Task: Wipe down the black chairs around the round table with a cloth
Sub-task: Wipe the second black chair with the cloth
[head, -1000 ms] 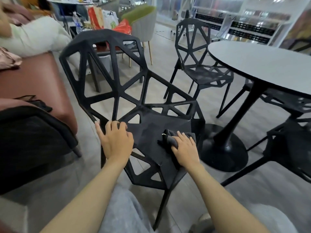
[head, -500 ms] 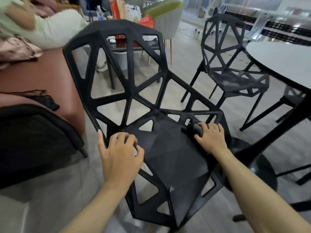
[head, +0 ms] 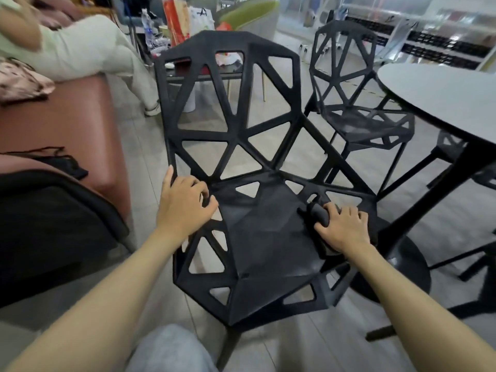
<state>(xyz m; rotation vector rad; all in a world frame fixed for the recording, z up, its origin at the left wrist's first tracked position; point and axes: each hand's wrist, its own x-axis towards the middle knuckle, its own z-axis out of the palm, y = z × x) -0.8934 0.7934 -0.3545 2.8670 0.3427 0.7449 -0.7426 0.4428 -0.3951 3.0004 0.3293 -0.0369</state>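
Both hands on chair (head: 263, 237) | R hand (head: 342, 229) slid cloth (head: 318, 213) rightward

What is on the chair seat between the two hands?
In the head view, only bare black seat lies between the left hand and the right hand. The dark cloth is bunched under the right hand's fingers, not between the hands.

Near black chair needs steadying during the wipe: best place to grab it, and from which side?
Probably the seat's left rim strut, from above and the left, where the left hand already holds the black chair. The lattice frame there is a narrow bar beside open triangular cutouts, so fingers can curl over it. That side lies opposite the right hand pressing the cloth, bracing the seat against the wiping push.
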